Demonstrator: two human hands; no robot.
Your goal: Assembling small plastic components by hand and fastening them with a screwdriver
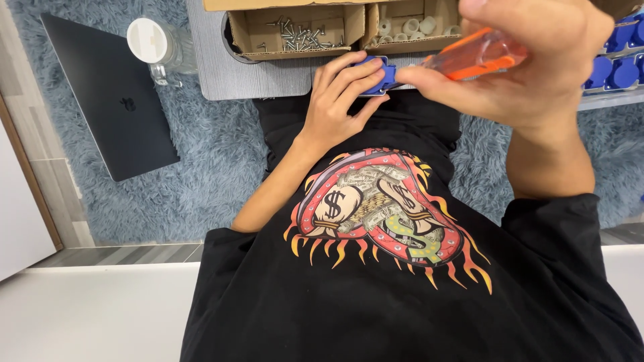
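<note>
Right, your left hand [339, 100] is wrapped over a small blue plastic part [379, 75], fingers curled across its top and pinning it at the near edge of the grey work mat [221, 67]; your right hand [530, 60] is closed round a screwdriver with a clear orange handle [479, 55], its front end running toward the blue piece, though the tip itself is hidden behind your fingers, so you can't tell from here whether it sits in a screw; judging by that, you look to be mid-way through fastening this one piece, not finished with it; beyond the mat, a cardboard box of loose metal screws [298, 33] is well stocked, and the box beside it holds small white round parts [412, 27], so plenty of stock is left; off to your right, rows of blue parts [620, 57] sit in a tray at the frame edge, but whether those are done pieces or blanks waiting is not clear; further left on the shaggy blue rug [201, 167] lie a closed dark laptop [111, 94] and a clear bottle with a white cap [157, 43], both well apart from your hands.
</note>
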